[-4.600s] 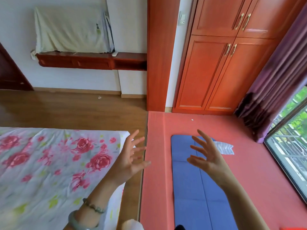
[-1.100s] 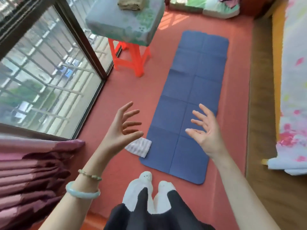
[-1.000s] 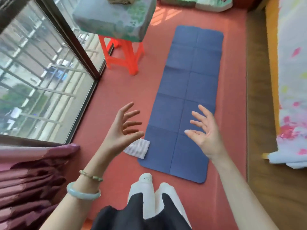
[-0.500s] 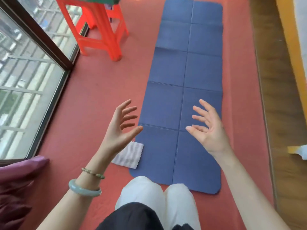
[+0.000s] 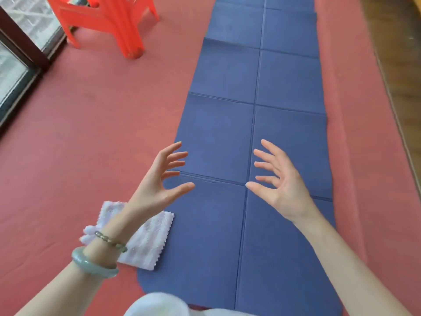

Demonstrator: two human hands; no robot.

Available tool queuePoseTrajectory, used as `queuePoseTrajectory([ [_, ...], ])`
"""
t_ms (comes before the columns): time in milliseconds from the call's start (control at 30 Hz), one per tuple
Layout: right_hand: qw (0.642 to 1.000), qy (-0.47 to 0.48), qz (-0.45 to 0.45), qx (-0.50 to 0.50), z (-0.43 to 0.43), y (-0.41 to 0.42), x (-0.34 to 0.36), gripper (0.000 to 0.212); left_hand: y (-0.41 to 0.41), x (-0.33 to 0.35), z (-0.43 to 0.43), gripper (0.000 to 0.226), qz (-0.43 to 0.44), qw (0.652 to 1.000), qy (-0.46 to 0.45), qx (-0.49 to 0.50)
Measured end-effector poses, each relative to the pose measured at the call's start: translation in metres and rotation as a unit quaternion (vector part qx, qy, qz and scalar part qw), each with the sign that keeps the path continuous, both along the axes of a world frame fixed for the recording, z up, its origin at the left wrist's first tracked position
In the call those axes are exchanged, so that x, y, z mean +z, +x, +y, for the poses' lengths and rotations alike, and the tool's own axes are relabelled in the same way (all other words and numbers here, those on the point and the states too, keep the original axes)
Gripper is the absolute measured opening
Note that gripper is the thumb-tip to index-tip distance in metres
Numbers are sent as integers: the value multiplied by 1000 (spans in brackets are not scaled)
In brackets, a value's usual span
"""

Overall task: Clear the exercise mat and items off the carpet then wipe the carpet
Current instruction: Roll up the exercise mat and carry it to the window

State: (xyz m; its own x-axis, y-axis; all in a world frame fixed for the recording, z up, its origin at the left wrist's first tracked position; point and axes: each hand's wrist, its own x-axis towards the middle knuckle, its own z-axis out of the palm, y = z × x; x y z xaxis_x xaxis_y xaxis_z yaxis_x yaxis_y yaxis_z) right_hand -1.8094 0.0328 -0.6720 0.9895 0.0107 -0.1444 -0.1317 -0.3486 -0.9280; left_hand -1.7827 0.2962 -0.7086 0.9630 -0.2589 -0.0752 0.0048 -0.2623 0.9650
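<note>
- Hands hover empty: left hand and right hand, fingers spread, above the near end of the blue exercise mat.
- Clearing looks not yet begun; next move likely calls for gripping the mat's near edge and folding along its creases.
- Striped cloth lies left of the mat, overlapping its edge.
- Red carpet underneath; orange stool far left by the window.

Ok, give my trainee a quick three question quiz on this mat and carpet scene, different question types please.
1. True or false: the left hand and right hand are both empty.
2. Which side of the blue mat has the white cloth? A) window side B) wooden-floor side
3. Fill in: the stool on the red carpet is coloured ____.

Key: 1 true; 2 A; 3 orange.
</note>
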Motion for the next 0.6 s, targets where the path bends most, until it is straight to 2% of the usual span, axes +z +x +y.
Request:
queuePoseTrajectory([
  [200,994,-76,-27,74,-1,11,-51,83,-10,-77,7,82,-9,1000,25,0],
  [367,994,-62,-42,73,11,5,-70,77,-21,-104,11,83,-12,999,46,-16],
  [600,989,-44,32,138,50,-15,-113,66,-46,-118,49,82,2,997,68,28],
])
